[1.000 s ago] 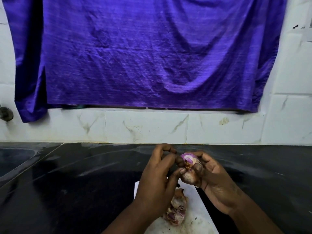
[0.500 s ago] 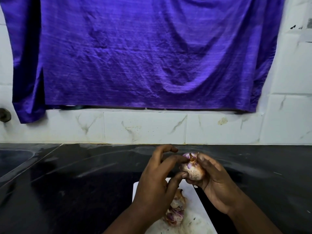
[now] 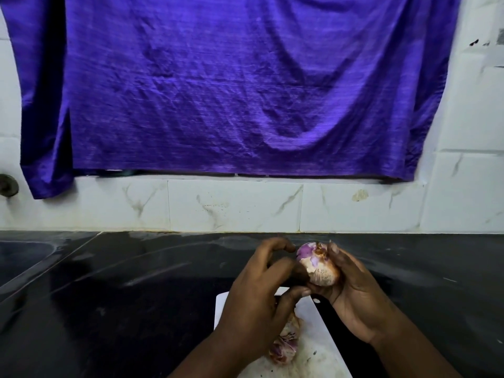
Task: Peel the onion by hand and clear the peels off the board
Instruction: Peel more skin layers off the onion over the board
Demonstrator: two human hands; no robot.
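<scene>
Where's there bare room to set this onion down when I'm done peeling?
The counter is bare left of the board, back to the tiles, and also right of the right hand. The board is crowded: peels lie under the left hand, with only a strip bare along its right edge.

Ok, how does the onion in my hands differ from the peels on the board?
The onion is a whole round bulb, held in the right hand, with the left hand at its skin; the peels lie as a loose, crumpled heap on the board. Both show purple and papery tan.
</scene>
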